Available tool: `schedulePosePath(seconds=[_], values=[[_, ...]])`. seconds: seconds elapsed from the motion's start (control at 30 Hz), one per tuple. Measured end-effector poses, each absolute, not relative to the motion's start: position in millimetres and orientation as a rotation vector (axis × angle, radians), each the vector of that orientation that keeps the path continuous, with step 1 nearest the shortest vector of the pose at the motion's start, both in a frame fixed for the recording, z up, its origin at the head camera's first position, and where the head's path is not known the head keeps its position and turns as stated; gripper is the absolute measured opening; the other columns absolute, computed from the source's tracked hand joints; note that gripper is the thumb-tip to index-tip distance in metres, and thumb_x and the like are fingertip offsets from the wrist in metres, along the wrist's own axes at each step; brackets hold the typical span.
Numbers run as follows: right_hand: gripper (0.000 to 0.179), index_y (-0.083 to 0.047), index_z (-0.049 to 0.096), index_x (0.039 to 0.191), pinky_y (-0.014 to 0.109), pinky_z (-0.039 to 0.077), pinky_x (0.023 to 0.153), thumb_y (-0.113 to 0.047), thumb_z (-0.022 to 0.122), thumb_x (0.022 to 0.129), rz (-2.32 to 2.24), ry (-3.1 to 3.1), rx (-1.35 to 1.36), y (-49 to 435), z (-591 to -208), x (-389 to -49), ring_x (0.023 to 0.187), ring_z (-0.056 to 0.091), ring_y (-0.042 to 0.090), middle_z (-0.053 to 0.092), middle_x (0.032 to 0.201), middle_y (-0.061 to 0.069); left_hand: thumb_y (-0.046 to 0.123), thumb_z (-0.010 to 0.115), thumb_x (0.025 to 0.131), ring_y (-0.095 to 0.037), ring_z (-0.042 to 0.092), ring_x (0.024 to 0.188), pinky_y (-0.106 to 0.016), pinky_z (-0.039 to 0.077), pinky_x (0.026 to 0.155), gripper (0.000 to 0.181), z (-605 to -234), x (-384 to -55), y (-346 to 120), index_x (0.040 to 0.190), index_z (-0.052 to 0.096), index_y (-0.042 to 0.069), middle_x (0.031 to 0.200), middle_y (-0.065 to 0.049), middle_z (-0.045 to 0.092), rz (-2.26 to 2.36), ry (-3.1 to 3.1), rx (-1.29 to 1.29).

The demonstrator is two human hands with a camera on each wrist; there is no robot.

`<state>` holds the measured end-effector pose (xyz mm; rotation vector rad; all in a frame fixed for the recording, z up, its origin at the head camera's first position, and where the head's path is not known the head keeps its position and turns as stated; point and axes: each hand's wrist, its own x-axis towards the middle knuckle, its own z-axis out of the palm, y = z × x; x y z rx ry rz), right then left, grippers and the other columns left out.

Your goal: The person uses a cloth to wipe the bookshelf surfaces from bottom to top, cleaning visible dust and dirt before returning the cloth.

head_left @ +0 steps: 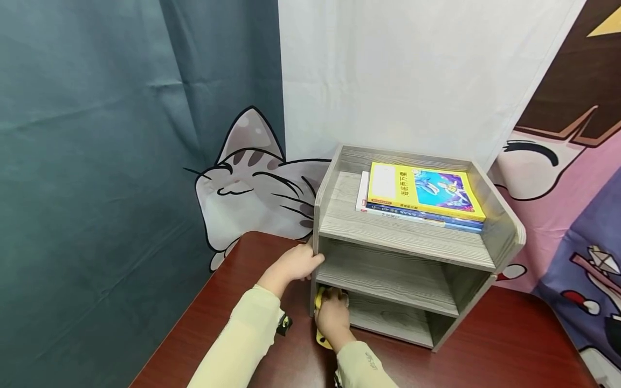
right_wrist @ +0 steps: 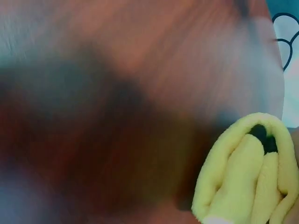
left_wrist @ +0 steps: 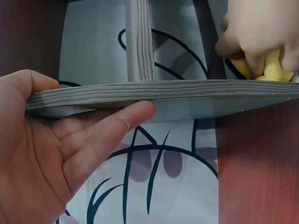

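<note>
A grey wood-grain shelf unit [head_left: 388, 299] stands on the table. My left hand [head_left: 298, 261] grips the front edge of its left side panel [left_wrist: 187, 91], the thumb on one face and the fingers on the other. At the left end of the bottom compartment, my right hand [head_left: 332, 318] holds a yellow fleecy cloth-like item [right_wrist: 238, 177] with black parts, in soft folds. Part of the yellow item sticks out below the hand, over the tabletop. The hand and the shelf edge hide the remainder. Much of the right wrist view is blurred.
Several books [head_left: 427, 188] lie stacked on the top shelf, a yellow-covered one uppermost. The dark red table [head_left: 286, 355] extends on both sides of the unit. Behind it hang a white curtain [head_left: 407, 70], a teal curtain [head_left: 97, 161] and cartoon-printed fabric [head_left: 548, 178].
</note>
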<state>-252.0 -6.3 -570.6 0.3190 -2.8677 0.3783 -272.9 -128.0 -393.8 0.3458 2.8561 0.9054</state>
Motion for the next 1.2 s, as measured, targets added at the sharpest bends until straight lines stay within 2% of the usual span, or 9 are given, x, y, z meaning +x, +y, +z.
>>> schedulePosePath(seconds=[0.13, 0.27, 0.47, 0.57, 0.73, 0.8, 1.03, 1.1, 1.2], values=[[0.044, 0.005, 0.059, 0.113, 0.054, 0.041, 0.077, -0.018, 0.067, 0.076, 0.653, -2.83, 0.273, -9, -571, -249, 0.09, 0.046, 0.049, 0.047, 0.111, 0.029, 0.028, 0.042, 0.094, -0.021, 0.055, 0.043, -0.031, 0.043, 0.046, 0.034, -393, -272, -128, 0.069, 0.056, 0.009, 0.051, -0.007, 0.059, 0.906, 2.86, 0.334], [0.034, 0.002, 0.063, 0.11, 0.056, 0.039, 0.077, -0.012, 0.059, 0.079, 1.058, -2.732, 0.115, -10, -568, -250, 0.09, 0.047, 0.048, 0.048, 0.107, 0.03, 0.027, 0.042, 0.094, -0.021, 0.056, 0.044, -0.03, 0.043, 0.045, 0.031, -394, -273, -125, 0.072, 0.055, 0.01, 0.053, -0.011, 0.06, 0.93, 2.865, 0.341], [0.031, 0.005, 0.063, 0.11, 0.049, 0.042, 0.079, -0.006, 0.055, 0.082, 1.488, -2.561, -0.013, -7, -556, -251, 0.092, 0.049, 0.04, 0.051, 0.104, 0.03, 0.026, 0.042, 0.093, -0.026, 0.059, 0.048, -0.03, 0.043, 0.044, 0.026, -393, -274, -122, 0.091, 0.058, 0.006, 0.053, -0.011, 0.06, 0.955, 2.861, 0.355], [0.019, 0.006, 0.064, 0.094, 0.039, 0.045, 0.069, -0.004, 0.053, 0.083, 1.633, -2.486, 0.015, -6, -546, -252, 0.079, 0.05, 0.028, 0.054, 0.089, 0.02, 0.025, 0.043, 0.094, -0.029, 0.06, 0.049, -0.031, 0.044, 0.043, 0.029, -393, -274, -122, 0.107, 0.055, 0.003, 0.05, -0.008, 0.057, 0.973, 2.856, 0.359], [0.01, 0.004, 0.057, 0.076, 0.027, 0.043, 0.05, -0.002, 0.051, 0.082, 1.788, -2.41, 0.063, -5, -531, -250, 0.053, 0.048, 0.012, 0.051, 0.065, 0.006, 0.026, 0.043, 0.094, -0.024, 0.058, 0.046, -0.031, 0.044, 0.044, 0.027, -393, -276, -123, 0.098, 0.058, 0.004, 0.05, -0.008, 0.058, 0.964, 2.859, 0.358], [0.01, 0.005, 0.058, 0.078, 0.026, 0.042, 0.053, -0.003, 0.052, 0.081, 1.765, -2.389, 0.072, -5, -528, -246, 0.059, 0.047, 0.012, 0.051, 0.068, 0.006, 0.026, 0.043, 0.094, -0.021, 0.056, 0.043, -0.03, 0.044, 0.044, 0.025, -394, -276, -124, 0.091, 0.058, 0.006, 0.049, -0.006, 0.057, 0.957, 2.867, 0.36], [0.029, 0.0, 0.064, 0.105, 0.025, 0.044, 0.059, 0.001, 0.057, 0.076, 1.711, -2.292, 0.219, -6, -529, -225, 0.076, 0.043, 0.018, 0.038, 0.089, 0.01, 0.025, 0.043, 0.093, -0.016, 0.052, 0.039, -0.03, 0.044, 0.043, 0.024, -395, -276, -125, 0.096, 0.057, 0.006, 0.048, -0.006, 0.057, 0.949, 2.882, 0.369], [0.029, -0.001, 0.064, 0.104, 0.025, 0.044, 0.06, 0.001, 0.058, 0.076, 1.683, -2.304, 0.234, -6, -529, -225, 0.077, 0.042, 0.018, 0.039, 0.089, 0.01, 0.025, 0.043, 0.093, -0.016, 0.052, 0.04, -0.03, 0.044, 0.043, 0.024, -395, -275, -125, 0.093, 0.057, 0.006, 0.049, -0.007, 0.057, 0.942, 2.882, 0.358], [0.017, 0.002, 0.064, 0.091, 0.029, 0.042, 0.061, -0.004, 0.058, 0.077, 1.59, -2.365, 0.184, -7, -529, -233, 0.075, 0.043, 0.02, 0.046, 0.08, 0.01, 0.025, 0.043, 0.093, -0.02, 0.055, 0.042, -0.03, 0.044, 0.043, 0.025, -395, -274, -125, 0.097, 0.056, 0.005, 0.051, -0.009, 0.058, 0.945, 2.875, 0.351]])
